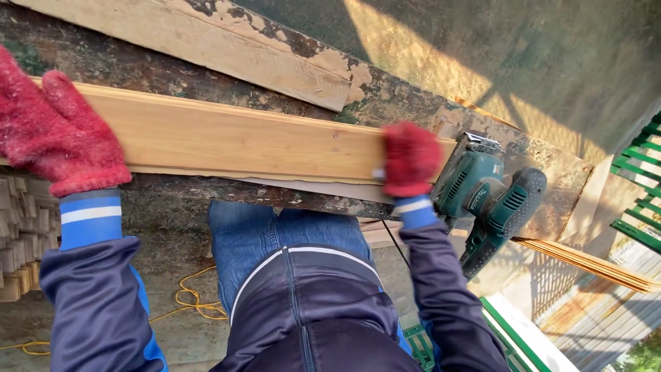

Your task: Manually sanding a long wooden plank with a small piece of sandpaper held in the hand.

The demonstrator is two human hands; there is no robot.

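A long pale wooden plank lies across a weathered, paint-flaked board that serves as a bench. My left hand, in a fuzzy red glove, rests flat on the plank's left part with the thumb raised. My right hand, also in a red glove and blurred, is curled over the near edge of the plank's right end, with a small white bit showing at its fingers. Just right of that hand a green electric sander sits on the bench, not held.
A second peeling board lies behind the plank. Stacked wood pieces are at the left, a yellow cord on the ground, thin wooden slats at the right, and green metal railing at the far right.
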